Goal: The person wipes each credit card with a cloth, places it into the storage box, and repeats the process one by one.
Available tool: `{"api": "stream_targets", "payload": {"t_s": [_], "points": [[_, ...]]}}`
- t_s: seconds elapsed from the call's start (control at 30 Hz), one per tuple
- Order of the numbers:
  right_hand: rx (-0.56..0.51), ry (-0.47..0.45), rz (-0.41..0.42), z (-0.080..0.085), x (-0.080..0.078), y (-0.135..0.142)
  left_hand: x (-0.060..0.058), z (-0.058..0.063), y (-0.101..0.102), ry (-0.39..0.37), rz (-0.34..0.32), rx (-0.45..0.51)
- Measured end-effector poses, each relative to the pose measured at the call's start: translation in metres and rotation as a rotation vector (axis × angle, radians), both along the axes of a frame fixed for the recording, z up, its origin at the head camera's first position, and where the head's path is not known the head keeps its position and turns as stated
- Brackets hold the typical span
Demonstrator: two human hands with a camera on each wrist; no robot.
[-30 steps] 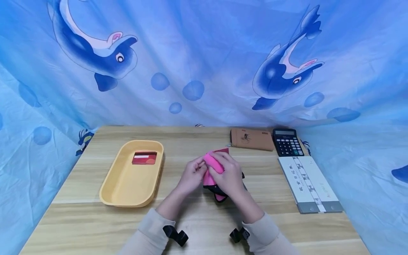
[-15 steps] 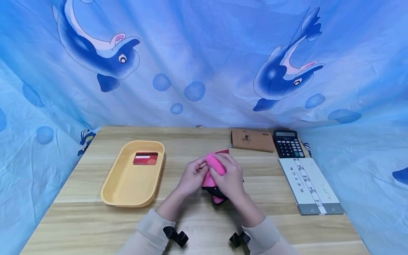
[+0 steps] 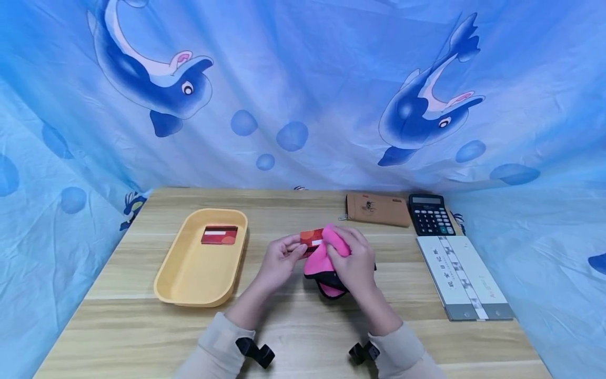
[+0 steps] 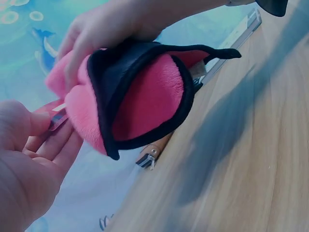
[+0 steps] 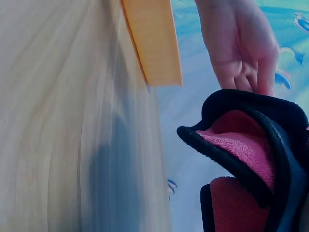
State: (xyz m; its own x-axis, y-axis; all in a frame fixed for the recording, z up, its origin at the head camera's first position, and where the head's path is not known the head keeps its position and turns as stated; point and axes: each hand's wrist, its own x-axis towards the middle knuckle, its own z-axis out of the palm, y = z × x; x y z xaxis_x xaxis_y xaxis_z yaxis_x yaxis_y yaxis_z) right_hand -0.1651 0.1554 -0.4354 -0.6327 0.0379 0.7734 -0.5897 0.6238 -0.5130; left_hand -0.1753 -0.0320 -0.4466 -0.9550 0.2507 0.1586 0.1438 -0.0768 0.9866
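My left hand [image 3: 280, 259] pinches the near end of a red bank card [image 3: 311, 239] between thumb and fingers. The card's other end runs up against a soft pink fleece pouch [image 3: 318, 265] with black edging, which covers part of it. My right hand [image 3: 354, 259] grips the pouch from the right, its thumb on the pink cloth. In the left wrist view the pouch [image 4: 149, 104] hangs above the table with its black-trimmed opening spread. The right wrist view shows the pouch's black-edged flaps [image 5: 241, 145], and they hide the card there.
A yellow tray [image 3: 163, 273] stands at the left with another red card [image 3: 220, 235] in it. A brown zip wallet [image 3: 379, 209], a black calculator [image 3: 431, 215] and a white-and-grey booklet [image 3: 461, 276] lie along the right. A blue dolphin-print curtain [image 3: 293, 95] encloses the table.
My left hand has drawn left and down from the pouch, and the card now shows between them. The red edge beyond my right hand is out of sight. The right hand shifted slightly right.
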Motion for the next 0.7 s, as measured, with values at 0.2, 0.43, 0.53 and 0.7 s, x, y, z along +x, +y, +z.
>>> {"api": "stream_targets", "payload": {"t_s": [0.2,0.43,0.53,0.7], "points": [[-0.031,-0.016,-0.051,-0.003,-0.005,0.016,0.0,0.003,-0.005,-0.013,0.017,0.058],[-0.067,-0.095,-0.069,-0.008,-0.007,0.032,-0.006,0.013,-0.019,-0.093,0.15,0.158],[-0.07,-0.102,-0.07,-0.01,-0.007,0.037,-0.009,0.018,-0.03,-0.133,0.212,0.146],[-0.071,-0.123,-0.081,-0.01,-0.007,0.043,-0.012,0.028,-0.055,-0.154,0.28,0.107]]}}
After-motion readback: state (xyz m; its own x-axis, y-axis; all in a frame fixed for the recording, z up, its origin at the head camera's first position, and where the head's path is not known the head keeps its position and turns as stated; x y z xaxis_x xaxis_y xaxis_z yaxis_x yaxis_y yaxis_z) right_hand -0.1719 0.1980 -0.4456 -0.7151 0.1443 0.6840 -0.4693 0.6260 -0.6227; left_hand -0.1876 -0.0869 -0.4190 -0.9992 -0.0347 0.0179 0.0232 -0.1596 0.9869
